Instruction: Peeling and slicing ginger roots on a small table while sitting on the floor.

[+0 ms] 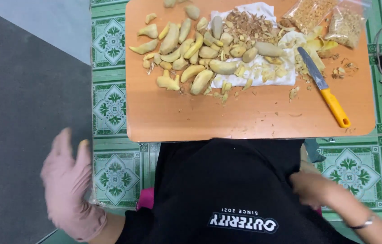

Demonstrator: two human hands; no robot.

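The left hand [71,185] wears a pale pink glove, fingers spread and open, held out over the grey floor well clear of the board and holding nothing. The right hand [310,187] is bare and blurred, low by the black shirt's hem. Nearest it on the board lies a knife [324,88] with an orange handle, blade pointing up-left

The scene is bright and evenly lit with soft, diffuse light from above; shadows are faint, only a thin dark edge under the orange table [254,122] and beside the yellow-handled knife [324,88]. No strong glare, just a mild sheen on the clear bags [331,18]. The tabletop is sharp. The gloved left hand [71,185] and bare right hand [313,187] are smeared by motion blur (the right more so). Colours look slightly washed.
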